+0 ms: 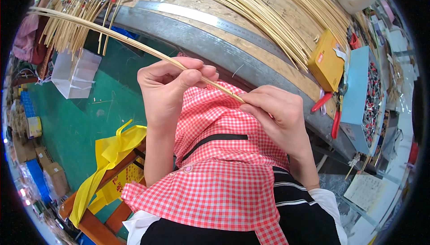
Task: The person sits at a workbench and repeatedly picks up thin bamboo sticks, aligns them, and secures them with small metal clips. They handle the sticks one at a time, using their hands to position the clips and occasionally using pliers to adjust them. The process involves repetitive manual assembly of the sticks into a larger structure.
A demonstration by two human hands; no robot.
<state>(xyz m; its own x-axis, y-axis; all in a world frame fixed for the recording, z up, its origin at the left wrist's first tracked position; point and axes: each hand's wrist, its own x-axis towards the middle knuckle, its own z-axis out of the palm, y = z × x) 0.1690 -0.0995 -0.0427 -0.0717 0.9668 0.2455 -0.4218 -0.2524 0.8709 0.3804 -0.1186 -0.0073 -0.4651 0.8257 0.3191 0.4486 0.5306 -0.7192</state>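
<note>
A thin bundle of long pale bamboo strips [134, 43] slants across the view from the far left down to the middle, above my checked apron [224, 187]. My left hand [172, 77] pinches the strips between thumb and fingers partway along. Close to their near right end, my right hand [275, 110] grips them between thumb and forefinger. A small dark mark shows on the strips between my hands. Whether the strips are joined at the right end is hidden by my fingers.
The workbench edge [197, 32] carries a steel ruler [210, 20] and long bamboo strips [251, 8]. At right stand a yellow box [327, 61], red-handled pliers [337, 115] and a light-blue box [356, 106] of small red and black parts. A wooden chair [96, 229] with a yellow bag [109, 151] is lower left.
</note>
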